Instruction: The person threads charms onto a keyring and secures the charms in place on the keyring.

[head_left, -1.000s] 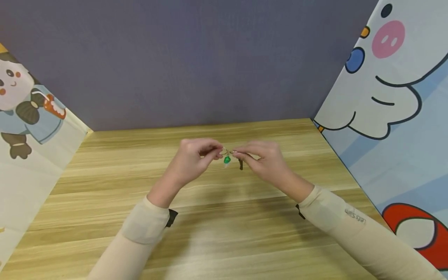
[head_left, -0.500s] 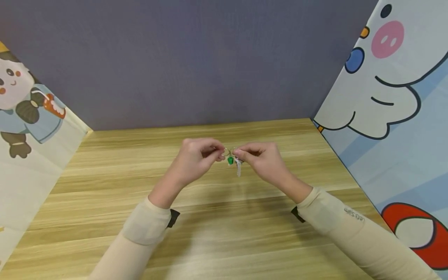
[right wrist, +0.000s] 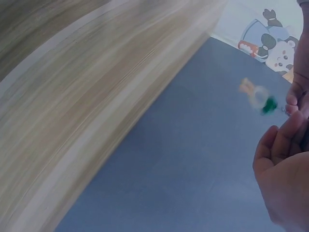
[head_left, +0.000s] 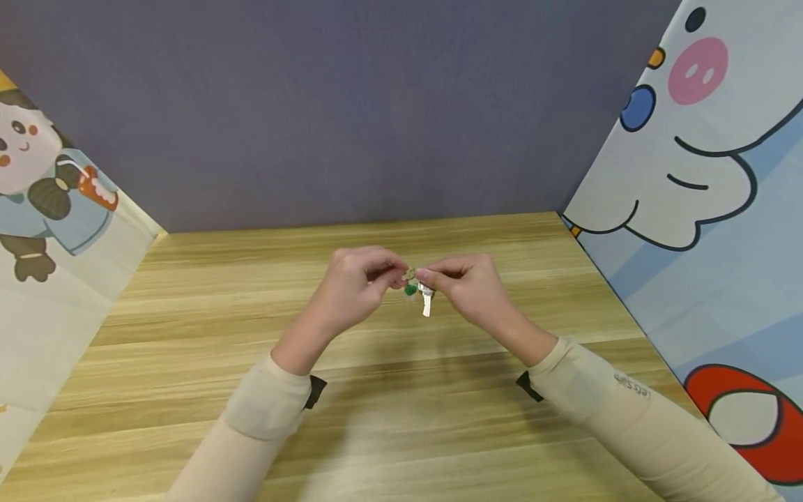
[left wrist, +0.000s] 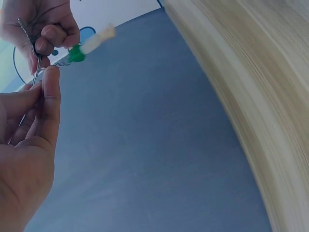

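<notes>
In the head view, my left hand (head_left: 354, 289) pinches a gold-coloured key ring (head_left: 410, 273) between thumb and fingers. Facing it, my right hand (head_left: 473, 286) pinches the top of a silver key (head_left: 427, 304), whose blade hangs down below the thumb. A charm with a green top (head_left: 410, 288) dangles between the hands. Its white lower part (left wrist: 96, 41) shows in the left wrist view, blurred. There the key's thin metal edge (left wrist: 29, 39) shows beside the right hand's fingers (left wrist: 53, 34). Whether the key is on the ring is hidden by the fingertips.
Both hands are above a wood-grain table (head_left: 401, 432). A grey-blue panel (head_left: 351, 118) rises behind it. Printed cartoon sheets stand at the left (head_left: 56, 293) and right (head_left: 702, 279) sides.
The hands have drawn slightly closer, mainly the left moving right. The key has turned from a dark narrow look to its bright flat side, and the charm has swung a little.
</notes>
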Action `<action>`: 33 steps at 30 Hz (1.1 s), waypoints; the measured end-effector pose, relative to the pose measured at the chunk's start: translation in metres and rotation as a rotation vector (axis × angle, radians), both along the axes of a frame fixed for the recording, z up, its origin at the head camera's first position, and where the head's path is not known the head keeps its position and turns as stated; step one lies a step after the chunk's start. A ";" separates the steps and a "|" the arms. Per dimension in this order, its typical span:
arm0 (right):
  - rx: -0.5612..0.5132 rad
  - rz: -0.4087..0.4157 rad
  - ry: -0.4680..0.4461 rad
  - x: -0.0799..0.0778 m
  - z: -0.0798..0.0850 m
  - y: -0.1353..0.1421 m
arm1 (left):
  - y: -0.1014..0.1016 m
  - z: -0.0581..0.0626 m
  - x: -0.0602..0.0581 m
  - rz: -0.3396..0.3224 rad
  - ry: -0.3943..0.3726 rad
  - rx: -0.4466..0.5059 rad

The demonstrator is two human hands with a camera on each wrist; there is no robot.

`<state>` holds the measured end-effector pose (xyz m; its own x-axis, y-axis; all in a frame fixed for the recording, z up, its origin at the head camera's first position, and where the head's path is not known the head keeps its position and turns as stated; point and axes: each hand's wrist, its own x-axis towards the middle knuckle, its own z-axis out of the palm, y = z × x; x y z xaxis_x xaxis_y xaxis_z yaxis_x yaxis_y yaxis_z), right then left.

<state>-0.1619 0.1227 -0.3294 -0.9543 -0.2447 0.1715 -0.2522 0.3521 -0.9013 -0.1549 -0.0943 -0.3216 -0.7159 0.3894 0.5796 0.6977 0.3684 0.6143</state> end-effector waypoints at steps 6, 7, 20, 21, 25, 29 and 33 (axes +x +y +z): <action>0.025 -0.014 0.010 0.001 0.000 -0.002 | 0.001 -0.001 0.001 0.009 0.039 -0.074; 0.022 -0.014 0.010 0.000 -0.001 -0.002 | 0.001 -0.001 0.001 0.014 0.045 -0.088; 0.099 0.046 0.160 -0.005 -0.006 0.002 | 0.000 0.002 0.002 -0.006 -0.119 -0.175; 0.114 0.065 0.177 -0.006 -0.007 0.004 | 0.000 0.002 0.001 -0.009 -0.139 -0.182; 0.171 0.135 0.245 -0.009 -0.007 0.008 | -0.001 0.001 -0.001 -0.023 -0.154 -0.218; 0.196 0.209 0.335 -0.011 -0.006 0.010 | -0.001 0.000 -0.002 -0.022 -0.115 -0.241; 0.225 0.268 0.452 -0.012 -0.006 0.010 | -0.003 -0.002 -0.003 -0.002 -0.064 -0.255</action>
<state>-0.1737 0.1326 -0.3354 -0.6982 -0.5455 0.4637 -0.7018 0.3937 -0.5937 -0.1581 -0.0974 -0.3231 -0.7468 0.5187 0.4162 0.6615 0.5152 0.5449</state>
